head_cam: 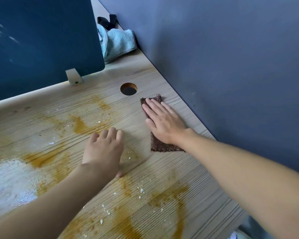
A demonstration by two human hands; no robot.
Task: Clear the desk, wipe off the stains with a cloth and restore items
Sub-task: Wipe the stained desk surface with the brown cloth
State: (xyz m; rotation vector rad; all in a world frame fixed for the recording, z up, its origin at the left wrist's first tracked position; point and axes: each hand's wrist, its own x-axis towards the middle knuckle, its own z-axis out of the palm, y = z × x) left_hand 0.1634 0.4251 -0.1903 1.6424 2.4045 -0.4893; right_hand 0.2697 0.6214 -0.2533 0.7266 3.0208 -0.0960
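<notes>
1. Covering the left part of the desk (159,171), a white powder patch (10,180) lies among orange-brown stains (79,125).
2. The left hand (103,150) rests on the wood, fingers loosely bent, holding nothing.
3. A round cable hole (128,89) sits farther back.
4. The right hand (162,122) presses flat, fingers straight and slightly spread, on the dark brown cloth (162,147), which lies on the desk's right side near the blue wall (231,66).

Just right of the round cable hole (128,89) in the wooden desk (162,178), the right hand (164,122) presses flat on a dark brown cloth (160,146), while the left hand (104,150) rests below the hole among orange-brown stains (79,125) and white crumbs (141,190).
</notes>
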